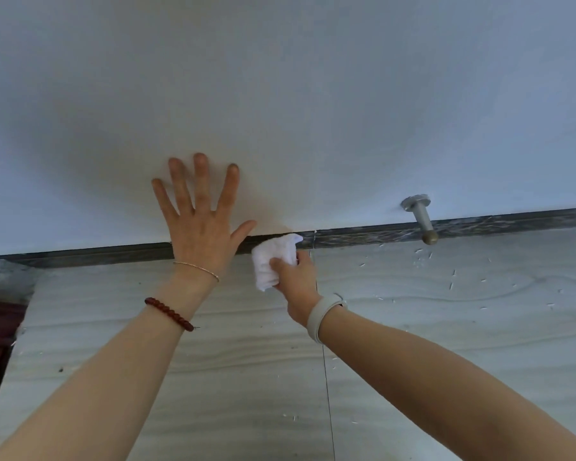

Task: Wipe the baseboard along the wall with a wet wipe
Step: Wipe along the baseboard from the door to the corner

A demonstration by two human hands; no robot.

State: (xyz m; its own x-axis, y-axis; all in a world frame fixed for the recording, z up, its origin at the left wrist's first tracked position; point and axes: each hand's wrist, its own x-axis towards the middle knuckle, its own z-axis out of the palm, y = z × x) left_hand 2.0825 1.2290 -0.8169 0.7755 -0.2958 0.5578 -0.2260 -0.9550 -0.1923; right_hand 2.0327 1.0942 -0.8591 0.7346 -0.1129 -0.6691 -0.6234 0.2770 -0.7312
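Grey wood-grain floor tile (446, 327) nearest, small white flecks scattered on it. R hand (296, 277) pinches folded white wet wipe (273, 261), wipe's top edge touching dark baseboard (363, 232). L hand (202, 224) flat on white wall (313, 111), fingers spread, holding nothing. Metal door stopper (421, 219) sticks out from wall, well R of wipe.

No text, label or number is legible anywhere (walls and floor included).
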